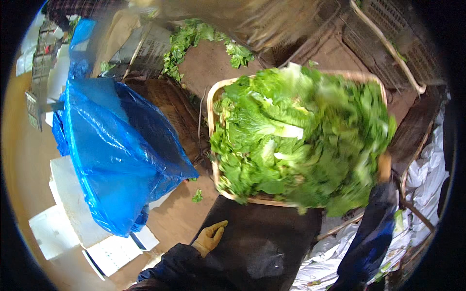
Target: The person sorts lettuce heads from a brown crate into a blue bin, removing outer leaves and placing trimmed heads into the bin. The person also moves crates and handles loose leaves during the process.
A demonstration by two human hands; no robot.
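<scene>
A rectangular basket (214,109) with a pale rim is heaped with leafy green vegetables (284,131) in front of me. At its right edge my right hand (384,168), in a yellowish glove, is blurred and partly hidden by leaves; whether it grips them cannot be told. My left hand (210,236), gloved in pale yellow, is below the basket over a dark surface (251,240), holding nothing, with its thumb and fingers a little apart. To the left of the basket, a large blue plastic bag (109,145) hangs with its mouth open.
White boxes (113,254) lie on the floor at lower left. White plastic sheeting (422,182) is at the right. Crates (378,40) stand at upper right, with a curved pole (387,45) before them. Loose leaves (238,54) lie beyond the basket. A person's plaid sleeve (72,7) shows at upper left.
</scene>
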